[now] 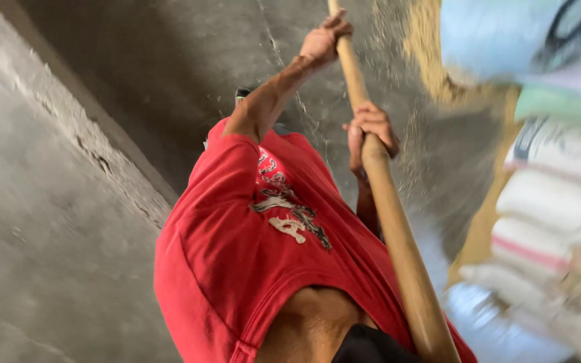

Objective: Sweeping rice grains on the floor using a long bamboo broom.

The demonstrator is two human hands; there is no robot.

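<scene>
I look down my own body in a red printed shirt [237,235]. A long, smooth wooden pole [401,249] runs from the lower right up to the top edge. My left hand [325,37] reaches out on a stretched arm and grips the pole high up. Lower down, close to my chest, my right hand [370,131] is wrapped around the same pole. The pole's far end is out of frame, so what it carries is hidden. A dark shoe [241,94] shows beyond my left arm.
Grey cracked concrete floor [189,60] lies below me, with a raised concrete ledge or wall [42,202] on the left. Yellowish grain [428,47] is spread on the floor at upper right. Stacked white and coloured sacks [553,202], blurred, fill the right side.
</scene>
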